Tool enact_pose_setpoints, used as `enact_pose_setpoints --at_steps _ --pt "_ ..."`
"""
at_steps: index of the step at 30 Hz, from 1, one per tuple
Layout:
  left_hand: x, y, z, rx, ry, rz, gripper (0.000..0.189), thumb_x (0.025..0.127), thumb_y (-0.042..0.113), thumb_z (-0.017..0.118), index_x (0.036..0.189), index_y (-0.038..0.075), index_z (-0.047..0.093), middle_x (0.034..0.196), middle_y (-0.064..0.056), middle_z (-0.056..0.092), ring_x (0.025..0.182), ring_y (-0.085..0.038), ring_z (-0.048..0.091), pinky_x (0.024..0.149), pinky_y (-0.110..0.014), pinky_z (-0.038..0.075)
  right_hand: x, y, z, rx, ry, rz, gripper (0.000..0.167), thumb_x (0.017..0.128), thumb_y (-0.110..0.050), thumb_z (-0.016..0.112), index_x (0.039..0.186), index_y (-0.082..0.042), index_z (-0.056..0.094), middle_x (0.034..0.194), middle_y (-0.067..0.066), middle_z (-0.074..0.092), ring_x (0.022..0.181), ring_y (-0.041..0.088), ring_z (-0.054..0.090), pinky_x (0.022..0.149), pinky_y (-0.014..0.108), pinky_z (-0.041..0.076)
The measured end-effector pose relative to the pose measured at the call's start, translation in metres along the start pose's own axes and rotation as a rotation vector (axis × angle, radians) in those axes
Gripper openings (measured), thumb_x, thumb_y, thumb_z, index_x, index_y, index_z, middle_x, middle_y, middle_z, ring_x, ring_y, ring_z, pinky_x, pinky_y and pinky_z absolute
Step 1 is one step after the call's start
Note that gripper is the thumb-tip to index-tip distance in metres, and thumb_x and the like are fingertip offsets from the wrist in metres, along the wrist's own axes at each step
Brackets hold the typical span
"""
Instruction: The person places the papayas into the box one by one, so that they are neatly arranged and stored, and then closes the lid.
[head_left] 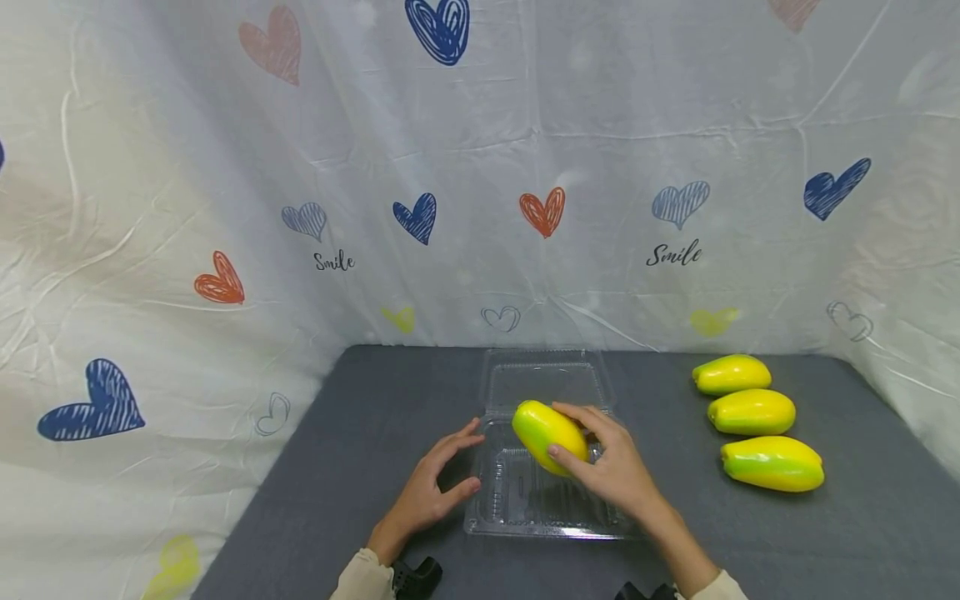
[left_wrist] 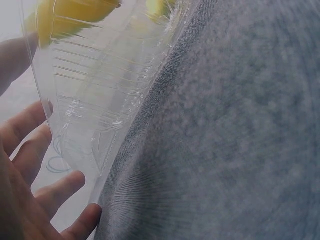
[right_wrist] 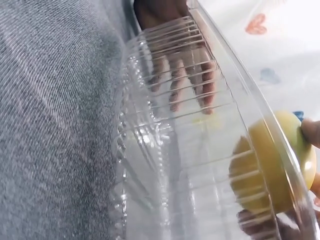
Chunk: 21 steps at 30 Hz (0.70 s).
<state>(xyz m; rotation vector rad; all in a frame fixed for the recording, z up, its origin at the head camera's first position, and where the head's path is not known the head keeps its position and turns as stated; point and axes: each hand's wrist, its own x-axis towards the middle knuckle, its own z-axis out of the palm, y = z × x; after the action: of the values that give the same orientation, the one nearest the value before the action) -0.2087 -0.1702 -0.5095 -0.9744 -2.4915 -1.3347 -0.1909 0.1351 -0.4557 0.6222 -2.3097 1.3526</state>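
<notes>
My right hand (head_left: 611, 458) holds a yellow papaya (head_left: 550, 437) with a green patch, thumb on the near side and fingers over its far end. The fruit is tilted above the base of a clear plastic clamshell box (head_left: 517, 521), whose lid (head_left: 546, 385) lies folded back. At the box's left side my left hand (head_left: 431, 492) has its fingers spread and holds nothing. In the left wrist view its fingertips (left_wrist: 75, 179) are right by the clear wall. The right wrist view shows the held papaya (right_wrist: 272, 160) partly behind the box's rim.
Three more papayas, the far one (head_left: 731, 375), the middle one (head_left: 752, 412) and the near one (head_left: 772, 464), lie in a column on the right of the grey cloth-covered table (head_left: 390, 392). A white curtain (head_left: 600, 100) with printed hearts hangs behind and to the sides.
</notes>
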Motion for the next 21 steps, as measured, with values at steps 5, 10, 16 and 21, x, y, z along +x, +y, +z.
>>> enact_pose_setpoints --at_steps 5,10,16,21 --pt "0.000 -0.002 0.001 0.006 0.000 -0.007 0.056 0.094 0.018 0.071 0.146 0.015 0.054 0.164 -0.002 0.040 0.149 -0.026 0.041 0.111 -0.066 0.037 0.002 -0.001 0.004 0.008 0.015 0.006 0.053 0.084 -0.020 0.083 0.133 -0.014 0.066 0.114 -0.001 0.072 0.094 0.008 0.061 0.076 0.026 0.058" --pt "0.000 -0.002 0.000 -0.011 -0.002 -0.026 0.055 0.095 0.021 0.070 0.147 0.016 0.054 0.164 0.002 0.039 0.150 -0.025 0.039 0.112 -0.069 0.035 0.003 -0.002 0.007 0.011 0.019 0.009 0.052 0.084 -0.019 0.084 0.133 -0.014 0.066 0.115 -0.001 0.071 0.095 0.008 0.062 0.077 0.027 0.058" --pt "0.000 -0.001 0.001 -0.009 -0.007 -0.018 0.055 0.095 0.022 0.070 0.147 0.016 0.053 0.164 -0.001 0.039 0.149 -0.027 0.041 0.111 -0.069 0.036 0.004 -0.004 0.009 0.021 0.012 0.034 0.052 0.085 -0.021 0.083 0.134 -0.016 0.065 0.116 0.001 0.070 0.096 0.011 0.062 0.078 0.026 0.057" --pt "-0.001 -0.001 0.000 -0.020 -0.010 -0.010 0.055 0.095 0.020 0.070 0.148 0.015 0.053 0.164 -0.004 0.039 0.149 -0.029 0.041 0.110 -0.070 0.036 0.004 -0.005 0.011 0.034 0.013 0.053 0.053 0.086 -0.022 0.083 0.135 -0.018 0.064 0.117 0.001 0.070 0.097 0.014 0.064 0.079 0.027 0.058"
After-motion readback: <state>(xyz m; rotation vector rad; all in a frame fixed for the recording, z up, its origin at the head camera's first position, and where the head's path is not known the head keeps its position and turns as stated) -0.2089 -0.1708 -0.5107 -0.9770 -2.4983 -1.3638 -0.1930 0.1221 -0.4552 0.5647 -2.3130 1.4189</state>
